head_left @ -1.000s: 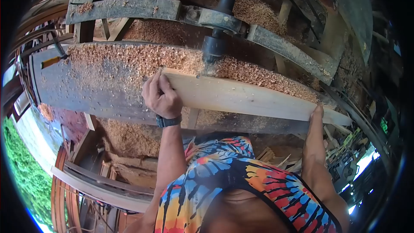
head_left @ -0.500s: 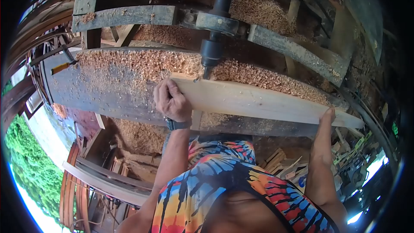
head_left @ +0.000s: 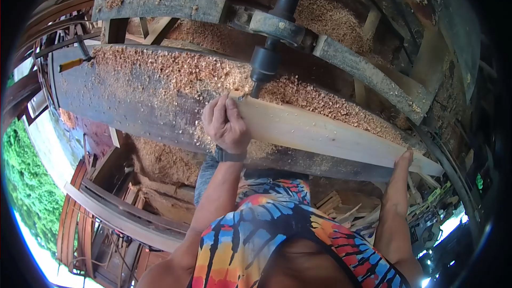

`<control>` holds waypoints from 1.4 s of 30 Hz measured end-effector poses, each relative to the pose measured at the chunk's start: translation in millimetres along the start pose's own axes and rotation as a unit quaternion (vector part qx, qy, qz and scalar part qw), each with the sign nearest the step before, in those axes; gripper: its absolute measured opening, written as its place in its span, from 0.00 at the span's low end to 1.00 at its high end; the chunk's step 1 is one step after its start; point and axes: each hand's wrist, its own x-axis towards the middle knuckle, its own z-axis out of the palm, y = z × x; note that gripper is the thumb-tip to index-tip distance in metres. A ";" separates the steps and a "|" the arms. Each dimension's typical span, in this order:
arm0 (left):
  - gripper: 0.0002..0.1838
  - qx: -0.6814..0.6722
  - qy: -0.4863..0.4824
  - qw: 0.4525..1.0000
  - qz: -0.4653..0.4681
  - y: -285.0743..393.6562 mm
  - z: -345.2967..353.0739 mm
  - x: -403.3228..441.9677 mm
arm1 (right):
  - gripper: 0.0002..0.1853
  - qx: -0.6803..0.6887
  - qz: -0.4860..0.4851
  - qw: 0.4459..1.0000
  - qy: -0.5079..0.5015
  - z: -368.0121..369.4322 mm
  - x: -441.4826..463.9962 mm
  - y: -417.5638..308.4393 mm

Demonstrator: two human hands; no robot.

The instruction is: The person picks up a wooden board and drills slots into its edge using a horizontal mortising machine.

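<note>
A pale wooden board (head_left: 320, 130) lies on the dark work table (head_left: 122, 112), its left end beside the bit of a black drill spindle (head_left: 265, 64). My left hand (head_left: 226, 124), with a watch on the wrist, grips the board's left end with curled fingers. Toward the board's right end, my right hand (head_left: 404, 161) holds its near edge; part of that hand is hidden. Wood shavings (head_left: 186, 72) are heaped along the board's far side and around the bit.
A hammer (head_left: 74, 64) with a yellow handle lies at the table's left end. Behind the table runs a wooden beam (head_left: 160, 9) with the spindle's bearing. Wood scraps (head_left: 341, 208) lie below on the right, and long strips stand at lower left.
The board and my left hand have shifted right relative to the spindle, bringing the bit close to the board's left end. Both hands keep hold of the board.
</note>
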 end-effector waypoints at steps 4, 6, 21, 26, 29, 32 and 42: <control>0.10 0.031 -0.020 0.998 0.057 -4.4 -11.1 8.2 | 0.34 0.006 0.015 1.000 -0.014 -5.6 15.7 7.6; 0.09 0.037 -0.013 0.997 0.065 -5.0 -13.0 13.9 | 0.34 -0.008 0.018 1.000 -0.010 -6.0 2.6 1.3; 0.08 0.001 0.010 1.000 0.022 -32.2 -36.6 53.3 | 0.34 -0.054 -0.002 0.998 0.015 5.2 -81.0 0.0; 0.08 -0.012 0.001 1.000 -0.006 -20.3 -32.7 47.6 | 0.34 -0.036 -0.004 0.999 0.010 4.0 -77.9 2.9; 0.09 -0.016 -0.008 1.000 0.005 -9.5 -24.7 35.8 | 0.30 -0.111 -0.018 0.993 0.041 1.0 -77.5 -14.5; 0.09 -0.011 -0.010 1.000 0.006 -0.8 -16.1 20.7 | 0.29 -0.073 -0.030 0.996 0.037 0.2 -42.6 -7.8; 0.09 -0.007 -0.019 1.000 0.006 1.7 -8.0 6.6 | 0.32 -0.063 -0.026 0.997 0.019 -6.4 -16.6 -5.8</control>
